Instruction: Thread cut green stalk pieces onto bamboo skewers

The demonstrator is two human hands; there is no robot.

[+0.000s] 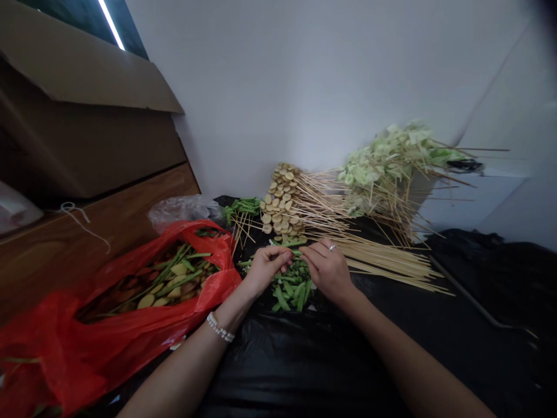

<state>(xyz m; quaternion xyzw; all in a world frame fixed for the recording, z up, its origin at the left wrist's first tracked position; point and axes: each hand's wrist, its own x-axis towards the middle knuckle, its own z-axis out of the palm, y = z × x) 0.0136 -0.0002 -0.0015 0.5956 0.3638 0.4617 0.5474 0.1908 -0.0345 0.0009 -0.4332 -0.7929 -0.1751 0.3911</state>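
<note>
Both of my hands meet over a pile of cut green bean pieces (287, 295). My left hand (266, 268), with a beaded bracelet at the wrist, is closed in a pinch. Fingers of my right hand (327, 271), which wears a ring, are pinched too. A green bean (296, 253) spans the small gap between the two sets of fingertips. Just beyond lie skewers of round potato slices (278, 212), their sticks pointing right. Bare bamboo skewers (391, 262) lie in a bundle to the right of my right hand.
At left, a red plastic bag (224, 284) holds vegetable scraps. Skewered green beans (243, 207) lie behind it, near a clear bag (185, 210). Cabbage skewers (387, 159) stand piled at back right. Black plastic sheeting (313, 360) covers the surface; a cardboard box (96, 139) stands left.
</note>
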